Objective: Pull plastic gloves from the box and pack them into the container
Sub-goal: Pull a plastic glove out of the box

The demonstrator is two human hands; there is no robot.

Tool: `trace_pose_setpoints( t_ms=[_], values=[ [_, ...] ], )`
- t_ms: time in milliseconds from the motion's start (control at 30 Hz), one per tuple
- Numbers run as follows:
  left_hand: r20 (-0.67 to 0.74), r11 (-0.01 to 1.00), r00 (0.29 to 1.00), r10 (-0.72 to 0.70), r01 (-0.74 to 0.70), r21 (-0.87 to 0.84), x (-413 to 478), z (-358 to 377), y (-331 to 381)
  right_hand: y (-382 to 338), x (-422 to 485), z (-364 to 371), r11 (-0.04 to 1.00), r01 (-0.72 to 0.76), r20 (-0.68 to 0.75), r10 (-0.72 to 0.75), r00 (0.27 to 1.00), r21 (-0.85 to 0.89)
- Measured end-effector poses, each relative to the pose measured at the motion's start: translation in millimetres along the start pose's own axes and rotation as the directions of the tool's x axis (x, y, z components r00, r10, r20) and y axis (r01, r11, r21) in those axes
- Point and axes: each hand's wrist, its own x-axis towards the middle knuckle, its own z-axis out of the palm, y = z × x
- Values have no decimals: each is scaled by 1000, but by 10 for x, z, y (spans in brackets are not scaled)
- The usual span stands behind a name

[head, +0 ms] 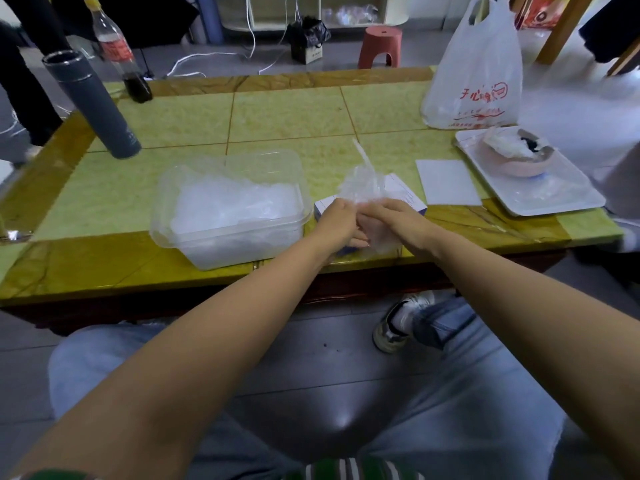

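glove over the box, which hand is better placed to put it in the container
Left, probably. Both hands hold the glove above the box, but the container stands just beside the left hand; the right hand would have to cross over it.

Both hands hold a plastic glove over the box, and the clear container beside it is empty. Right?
No: in the head view the clear container holds a heap of gloves. The left hand and right hand do hold a plastic glove over the box.
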Motion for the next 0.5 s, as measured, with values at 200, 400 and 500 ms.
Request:
trace_pose_setpoints(
  t_ms=[200, 400, 500],
  values=[
    [5, 996, 996, -85, 85, -35, 9, -120, -100, -16, -137, -114, 985, -70, -104, 87, 991, 160],
    [93, 969, 976, -198, 209, -131, 17, -173, -191, -134, -358, -120, 902, -343, 279, 269, 922, 263],
    [114, 973, 969, -218, 224, -50, 3, -237, -161, -159, -343, -87, 899, -345, 241, 284, 928, 270]
  ],
)
